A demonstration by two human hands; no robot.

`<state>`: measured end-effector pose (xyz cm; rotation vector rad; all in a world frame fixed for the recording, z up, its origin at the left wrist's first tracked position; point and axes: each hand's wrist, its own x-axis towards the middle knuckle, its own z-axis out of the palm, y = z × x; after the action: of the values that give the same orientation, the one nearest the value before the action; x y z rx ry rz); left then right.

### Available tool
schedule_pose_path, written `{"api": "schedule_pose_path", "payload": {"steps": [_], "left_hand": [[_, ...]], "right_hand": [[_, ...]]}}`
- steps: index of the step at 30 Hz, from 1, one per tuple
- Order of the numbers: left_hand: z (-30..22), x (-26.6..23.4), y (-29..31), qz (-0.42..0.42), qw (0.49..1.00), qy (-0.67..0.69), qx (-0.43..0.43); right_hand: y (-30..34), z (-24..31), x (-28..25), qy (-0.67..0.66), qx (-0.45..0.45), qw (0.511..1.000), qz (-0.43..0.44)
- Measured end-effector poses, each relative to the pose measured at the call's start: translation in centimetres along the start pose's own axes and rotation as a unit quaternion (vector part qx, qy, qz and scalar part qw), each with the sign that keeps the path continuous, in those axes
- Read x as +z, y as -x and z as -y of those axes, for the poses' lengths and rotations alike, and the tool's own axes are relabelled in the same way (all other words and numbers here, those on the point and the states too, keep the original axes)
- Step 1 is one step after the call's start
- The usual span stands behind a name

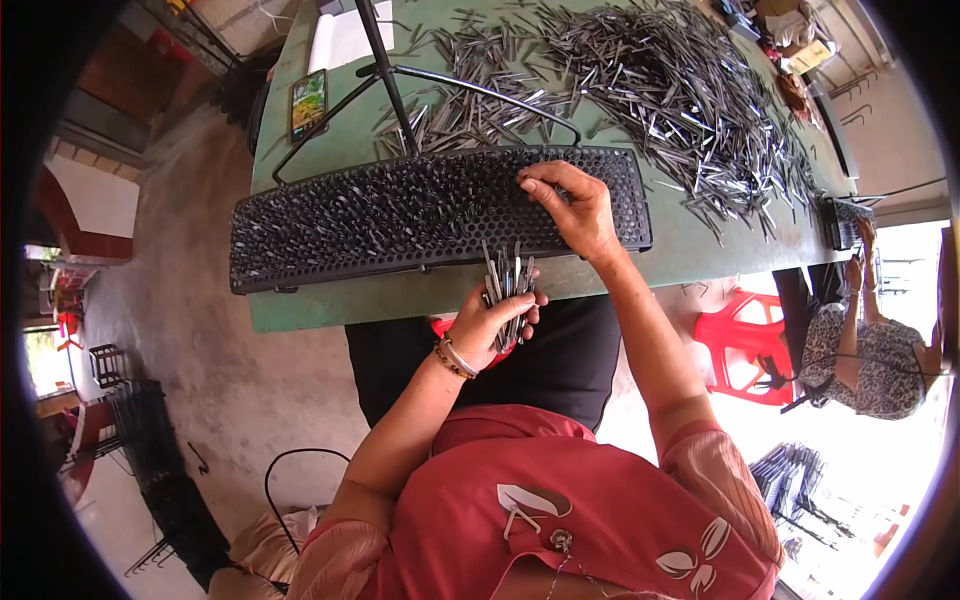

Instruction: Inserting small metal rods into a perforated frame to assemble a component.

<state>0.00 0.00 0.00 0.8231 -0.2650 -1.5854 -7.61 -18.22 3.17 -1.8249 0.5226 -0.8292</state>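
Observation:
A long black perforated rack [612, 185] lies along the near edge of the green table. Thin dark strips [340, 220] stand packed upright in its holes on the left and middle, while holes at the right end show bare. My left hand [478, 322] is closed round a bunch of thin metal strips [510, 275], their ends pointing up, just in front of the rack. Over the right-middle holes, my right hand [578, 205] has thumb and forefinger pinched together. Whatever sits between those fingertips is too small to make out.
A large heap of metal strips [690, 110] spreads over the green table [300, 318]. A black metal stand [398, 105] rises behind the rack, with a phone [308, 103] to its left. At right are a red stool [745, 340] and another person [865, 350] working.

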Motion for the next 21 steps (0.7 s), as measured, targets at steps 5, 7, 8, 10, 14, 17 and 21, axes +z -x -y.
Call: {"api": "schedule_pose_path", "payload": {"steps": [5,7,8,10,14,17,21], "left_hand": [[-0.4,-0.1,0.1,-0.006,1.0,0.007,-0.007],[-0.4,-0.1,0.1,-0.004,1.0,0.003,-0.006],[-0.4,0.0,0.0,-0.002,1.0,-0.002,-0.005],[-0.3,-0.1,0.0,-0.001,1.0,-0.004,-0.005],[-0.6,0.2,0.0,-0.003,1.0,-0.021,-0.01],[-0.5,-0.2,0.1,-0.007,0.999,-0.037,-0.01],[-0.4,0.0,0.0,-0.009,0.999,-0.039,-0.012]], "right_hand": [[-0.2,0.2,-0.1,0.076,-0.081,0.994,-0.008],[-0.1,0.0,-0.2,0.069,-0.079,0.994,-0.006],[-0.1,-0.2,-0.2,0.062,-0.077,0.995,-0.004],[0.1,-0.5,-0.1,0.058,-0.067,0.996,-0.005],[0.2,-0.2,0.1,0.066,-0.047,0.997,-0.013],[0.4,0.7,0.7,0.139,-0.067,0.988,-0.028],[0.5,0.1,0.4,0.242,-0.194,0.951,0.004]]}}
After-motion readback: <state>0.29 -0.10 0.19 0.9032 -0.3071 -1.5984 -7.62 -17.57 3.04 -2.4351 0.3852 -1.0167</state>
